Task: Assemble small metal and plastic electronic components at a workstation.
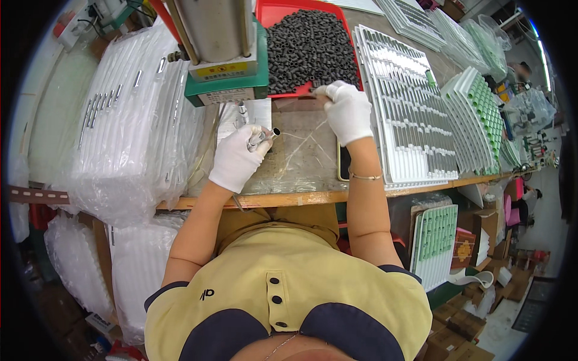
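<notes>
LH [236, 157] around metal tubes [257, 141]; RH [348, 112] by blk parts [310, 48].

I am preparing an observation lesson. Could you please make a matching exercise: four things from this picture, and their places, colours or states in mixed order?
1. Left hand
2. Right hand
3. Black pieces
4. Machine

A. Heaped inside the red tray
B. Green and grey
C. Gripping a shiny metal tube
D. By the tray's near edge

Pairs: 1-C, 2-D, 3-A, 4-B

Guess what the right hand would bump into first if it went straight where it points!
Probably the small black pieces in the red tray, just past the right hand; how close is hard to tell.
</notes>
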The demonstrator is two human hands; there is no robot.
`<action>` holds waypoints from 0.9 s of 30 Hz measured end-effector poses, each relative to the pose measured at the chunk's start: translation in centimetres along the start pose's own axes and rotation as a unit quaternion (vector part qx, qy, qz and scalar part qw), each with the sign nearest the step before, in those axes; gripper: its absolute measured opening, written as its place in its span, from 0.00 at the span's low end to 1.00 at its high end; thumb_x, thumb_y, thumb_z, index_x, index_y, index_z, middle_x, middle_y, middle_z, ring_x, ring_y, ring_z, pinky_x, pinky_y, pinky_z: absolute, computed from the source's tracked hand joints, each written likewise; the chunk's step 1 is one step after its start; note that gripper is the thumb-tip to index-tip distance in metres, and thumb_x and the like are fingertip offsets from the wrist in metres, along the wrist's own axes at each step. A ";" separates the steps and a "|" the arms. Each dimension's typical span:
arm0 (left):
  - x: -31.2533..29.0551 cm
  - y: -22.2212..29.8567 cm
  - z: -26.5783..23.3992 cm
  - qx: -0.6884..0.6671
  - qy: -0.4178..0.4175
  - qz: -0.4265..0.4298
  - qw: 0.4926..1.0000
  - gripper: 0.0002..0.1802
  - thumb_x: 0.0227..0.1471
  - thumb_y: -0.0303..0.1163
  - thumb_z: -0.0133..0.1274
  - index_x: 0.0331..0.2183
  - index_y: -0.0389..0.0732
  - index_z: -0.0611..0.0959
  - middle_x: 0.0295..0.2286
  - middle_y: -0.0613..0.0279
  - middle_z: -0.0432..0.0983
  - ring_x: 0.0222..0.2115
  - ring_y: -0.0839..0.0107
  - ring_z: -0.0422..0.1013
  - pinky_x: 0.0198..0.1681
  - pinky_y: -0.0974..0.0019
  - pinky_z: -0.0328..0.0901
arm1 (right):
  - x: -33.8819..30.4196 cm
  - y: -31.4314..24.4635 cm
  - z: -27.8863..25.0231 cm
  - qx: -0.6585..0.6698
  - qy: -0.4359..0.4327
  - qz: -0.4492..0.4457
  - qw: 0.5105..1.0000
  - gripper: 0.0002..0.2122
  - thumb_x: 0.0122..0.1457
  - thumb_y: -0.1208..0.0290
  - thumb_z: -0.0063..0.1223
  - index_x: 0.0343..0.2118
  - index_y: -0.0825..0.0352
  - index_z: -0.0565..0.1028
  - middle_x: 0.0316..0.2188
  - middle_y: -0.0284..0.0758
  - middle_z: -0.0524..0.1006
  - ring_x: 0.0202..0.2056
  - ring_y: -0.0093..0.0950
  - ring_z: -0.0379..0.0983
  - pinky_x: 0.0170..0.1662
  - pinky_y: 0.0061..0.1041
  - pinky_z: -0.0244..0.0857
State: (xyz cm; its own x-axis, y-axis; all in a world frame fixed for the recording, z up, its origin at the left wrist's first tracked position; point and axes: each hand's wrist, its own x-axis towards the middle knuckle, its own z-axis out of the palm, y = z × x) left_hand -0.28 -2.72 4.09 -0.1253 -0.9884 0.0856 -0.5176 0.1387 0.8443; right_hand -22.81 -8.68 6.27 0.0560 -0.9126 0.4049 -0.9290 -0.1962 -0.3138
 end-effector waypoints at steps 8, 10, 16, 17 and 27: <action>-1.2 -2.4 1.0 -0.177 -0.019 0.008 0.984 0.09 0.47 0.26 0.59 0.33 0.37 0.77 0.26 0.67 0.71 0.26 0.83 0.65 0.30 0.76 0.63 | 3.9 2.4 6.5 -0.222 -0.100 0.050 0.969 0.06 0.51 0.65 0.52 0.30 0.54 0.80 0.27 0.36 0.79 0.31 0.34 0.77 0.33 0.36 0.67; -1.5 -3.2 1.0 -0.247 -0.038 -0.049 0.967 0.09 0.48 0.25 0.58 0.34 0.37 0.76 0.28 0.69 0.70 0.27 0.83 0.64 0.31 0.77 0.62 | 4.7 2.4 7.7 -0.233 -0.118 0.045 0.964 0.07 0.50 0.66 0.52 0.30 0.54 0.81 0.26 0.36 0.79 0.31 0.34 0.77 0.33 0.36 0.68; -1.0 -3.4 1.0 -0.208 -0.022 -0.051 0.977 0.09 0.49 0.26 0.58 0.34 0.37 0.76 0.26 0.70 0.72 0.26 0.83 0.65 0.31 0.77 0.62 | 4.7 1.2 6.7 -0.262 -0.153 0.035 0.952 0.08 0.50 0.70 0.50 0.31 0.52 0.81 0.27 0.34 0.79 0.31 0.33 0.77 0.33 0.34 0.69; -0.6 -3.3 1.1 -0.162 -0.001 -0.034 0.986 0.10 0.48 0.27 0.58 0.34 0.38 0.76 0.26 0.68 0.73 0.25 0.83 0.66 0.30 0.77 0.63 | 3.9 0.8 5.2 -0.205 -0.111 0.043 0.971 0.07 0.50 0.68 0.51 0.30 0.52 0.81 0.28 0.34 0.79 0.33 0.33 0.77 0.34 0.32 0.69; -0.2 -1.9 3.3 -0.083 0.040 0.094 0.991 0.10 0.42 0.28 0.62 0.30 0.40 0.79 0.28 0.60 0.78 0.26 0.69 0.74 0.31 0.70 0.67 | -4.9 -3.4 -2.8 -0.003 -0.071 -0.065 0.995 0.04 0.47 0.70 0.56 0.27 0.58 0.80 0.26 0.31 0.77 0.31 0.32 0.74 0.34 0.30 0.66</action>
State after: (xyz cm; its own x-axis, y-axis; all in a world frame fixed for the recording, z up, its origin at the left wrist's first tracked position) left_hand -2.07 -2.59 0.76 -0.1348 -0.9490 0.2850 -0.3441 0.3146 0.8846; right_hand -20.96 -2.57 7.72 0.2273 -0.9211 0.3161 -0.9124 -0.3149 -0.2615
